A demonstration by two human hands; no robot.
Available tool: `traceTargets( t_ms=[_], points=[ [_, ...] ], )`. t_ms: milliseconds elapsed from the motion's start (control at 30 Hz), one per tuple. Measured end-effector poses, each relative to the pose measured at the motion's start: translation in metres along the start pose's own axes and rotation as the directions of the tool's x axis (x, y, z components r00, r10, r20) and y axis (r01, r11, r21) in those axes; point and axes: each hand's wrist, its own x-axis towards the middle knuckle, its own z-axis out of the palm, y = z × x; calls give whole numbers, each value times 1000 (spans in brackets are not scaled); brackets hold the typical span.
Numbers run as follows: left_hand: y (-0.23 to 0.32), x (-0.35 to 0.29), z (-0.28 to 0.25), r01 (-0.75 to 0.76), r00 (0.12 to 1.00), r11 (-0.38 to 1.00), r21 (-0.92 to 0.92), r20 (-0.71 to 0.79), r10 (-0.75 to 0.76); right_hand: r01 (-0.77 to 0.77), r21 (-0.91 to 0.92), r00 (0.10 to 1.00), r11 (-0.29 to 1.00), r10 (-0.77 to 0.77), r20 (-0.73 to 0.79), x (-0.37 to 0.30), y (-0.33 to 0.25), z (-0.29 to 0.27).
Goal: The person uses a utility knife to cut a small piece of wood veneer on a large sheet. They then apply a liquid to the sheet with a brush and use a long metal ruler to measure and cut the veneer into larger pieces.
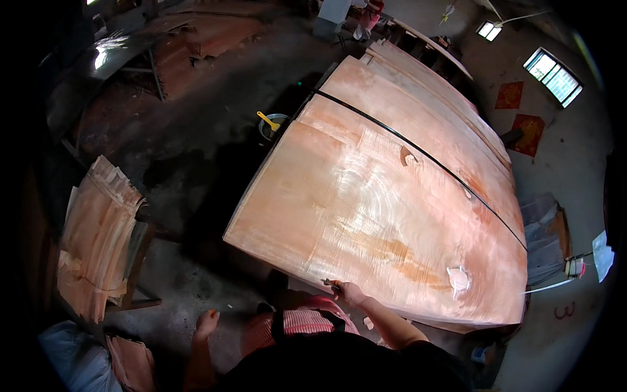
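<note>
A large wood veneer sheet (287, 196) lies on a broad stack before me, its grain pale pink with brown streaks. At its near edge, my right hand (349, 293) is closed around a small dark hand tool (327, 282); its exact kind is too small to tell. My left hand (208, 322) hangs low beside my body, away from the stack, its fingers curled. Whatever it may hold is hidden. A round pale patch (459, 279) with small tape strips marks the sheet's right part, and a black strap (418, 150) crosses the far half.
Left stands a bundle of veneer strips (98, 242) on a frame. A bucket (275, 124) with a yellow-handled brush (266, 121) is beside the stack's far left side. More sheets (209, 39) lie behind. At right is a wall (555, 170) with windows. Another person (369, 19) is far back.
</note>
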Motion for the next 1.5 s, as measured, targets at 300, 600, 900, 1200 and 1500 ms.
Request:
traceTargets(
  t_ms=[300,600,900,1200,1500],
  points=[
    [83,89,-88,-68,998,986,155,26,65,107,247,975,963,-52,-217,85,-10,-42],
    [121,226,-145,-236,972,961,-143,-40,232,3,925,939,380,317,-133,141,-34,-79],
    [327,411,-223,-608,774,794,-1,-225,592,198,979,717,-43,687,-115,189,-67,-79],
    [525,553,-247,-591,593,580,561,-185,784,178,984,661,8,740,-126,200,-61,-75],
    [571,625,-265,-446,892,636,630,372,258,145,989,603,-23,795,-70,206,-73,-91]
  ],
)
